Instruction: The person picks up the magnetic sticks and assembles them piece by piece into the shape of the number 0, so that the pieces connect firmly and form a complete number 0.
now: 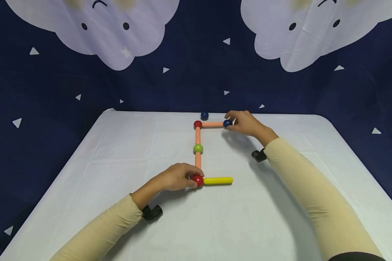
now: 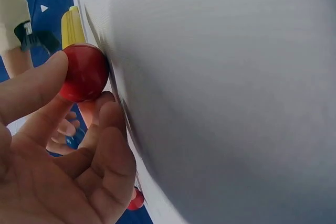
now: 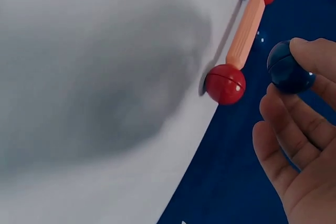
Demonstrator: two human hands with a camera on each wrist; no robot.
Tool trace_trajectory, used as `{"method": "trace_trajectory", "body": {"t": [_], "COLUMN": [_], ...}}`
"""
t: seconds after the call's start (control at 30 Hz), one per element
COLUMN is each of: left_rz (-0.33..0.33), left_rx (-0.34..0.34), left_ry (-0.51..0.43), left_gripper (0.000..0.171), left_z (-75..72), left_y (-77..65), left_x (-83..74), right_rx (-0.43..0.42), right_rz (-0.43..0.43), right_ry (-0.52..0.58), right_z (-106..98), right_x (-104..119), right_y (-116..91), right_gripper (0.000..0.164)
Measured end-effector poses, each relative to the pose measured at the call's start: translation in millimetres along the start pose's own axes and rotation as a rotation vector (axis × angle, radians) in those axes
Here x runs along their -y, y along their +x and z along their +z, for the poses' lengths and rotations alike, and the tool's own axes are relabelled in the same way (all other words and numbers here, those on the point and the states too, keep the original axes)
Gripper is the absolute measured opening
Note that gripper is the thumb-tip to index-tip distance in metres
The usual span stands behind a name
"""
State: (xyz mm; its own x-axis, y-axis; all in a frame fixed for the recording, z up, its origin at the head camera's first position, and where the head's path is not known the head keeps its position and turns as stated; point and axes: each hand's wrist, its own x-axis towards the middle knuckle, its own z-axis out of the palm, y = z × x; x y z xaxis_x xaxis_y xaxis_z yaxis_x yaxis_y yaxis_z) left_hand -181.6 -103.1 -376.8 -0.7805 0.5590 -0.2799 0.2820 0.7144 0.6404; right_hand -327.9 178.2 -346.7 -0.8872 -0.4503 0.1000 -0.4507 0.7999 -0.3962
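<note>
My left hand [image 1: 179,177] pinches a red ball [image 2: 86,74] at the near end of a structure of rods and balls. A yellow rod [image 1: 218,181] extends right from that ball. Away from it run pink rods [image 1: 197,136] with a green ball [image 1: 197,148] between them, up to a red ball [image 1: 197,124]. Another pink rod [image 1: 212,124] goes right from there, ending in a red ball [image 3: 226,84], hidden in the head view. Thumb and fingers of my right hand [image 1: 246,123] pinch a dark blue ball [image 3: 290,67], apart from that end ball in the right wrist view.
A second dark blue ball [image 1: 204,116] lies near the back edge of the white-covered table [image 1: 134,145]. Behind the table hangs a dark blue cloth [image 1: 196,83] printed with clouds and triangles.
</note>
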Motion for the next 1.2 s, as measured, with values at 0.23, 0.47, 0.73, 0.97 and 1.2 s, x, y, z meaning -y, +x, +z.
{"method": "trace_trajectory", "body": {"t": [0.23,0.47,0.73,0.97,1.2], "left_rz": [0.029,0.021,0.023,0.016,0.005], "left_rx": [-0.021,-0.030,-0.045,-0.048,-0.045], "left_ry": [0.015,0.012,0.011,0.041,0.025], "left_gripper": [0.023,0.023,0.024,0.025,0.026], "left_z": [-0.4,-0.1,-0.7,-0.9,0.3], "left_y": [-2.5,-3.3,-5.9,-5.0,-2.6], "left_x": [0.6,0.1,2.3,0.9,-1.9], "right_rx": [0.065,0.082,0.070,0.031,0.060], "right_rz": [-0.108,-0.103,-0.081,-0.084,-0.104], "right_ry": [-0.063,0.038,0.081,0.096,0.136], "right_z": [-4,3,3,3,17], "right_x": [-3,-4,-8,-13,-9], "right_y": [-49,-104,-148,-170,-173], "right_gripper": [0.037,0.036,0.034,0.035,0.035]}}
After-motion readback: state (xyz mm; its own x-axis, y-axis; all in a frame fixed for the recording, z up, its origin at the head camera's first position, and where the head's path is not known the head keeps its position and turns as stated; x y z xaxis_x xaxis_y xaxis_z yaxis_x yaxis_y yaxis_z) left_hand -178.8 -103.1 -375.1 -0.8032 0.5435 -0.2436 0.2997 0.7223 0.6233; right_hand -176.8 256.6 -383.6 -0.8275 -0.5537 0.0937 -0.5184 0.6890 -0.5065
